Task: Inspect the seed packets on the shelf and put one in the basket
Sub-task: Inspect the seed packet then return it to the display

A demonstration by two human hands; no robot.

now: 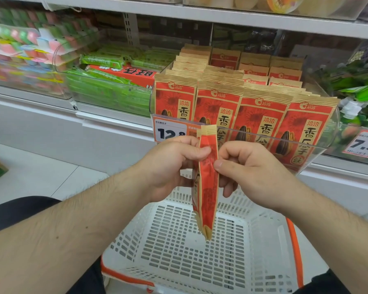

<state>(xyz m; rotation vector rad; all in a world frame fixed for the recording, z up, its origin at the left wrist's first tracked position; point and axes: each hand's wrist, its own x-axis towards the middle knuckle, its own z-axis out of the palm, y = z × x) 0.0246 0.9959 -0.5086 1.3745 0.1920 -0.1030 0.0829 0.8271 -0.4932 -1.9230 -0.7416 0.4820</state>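
A red and tan seed packet [207,187] hangs edge-on between both hands, upright, above the white plastic basket [179,240]. My left hand [170,164] pinches its left face near the top. On the other side, my right hand [246,166] grips its right face with thumb and fingers. The basket has slotted walls and orange handles, and nothing lies in it. Rows of the same red seed packets [253,115] stand upright in a clear bin on the shelf just behind my hands.
A price tag reading 12.8 [170,130] sits on the bin's front, another reading 7.9 [363,145] to the right. Green snack packs [106,90] fill the bin to the left, pastel packs [19,49] farther left. White floor tiles lie at the lower left.
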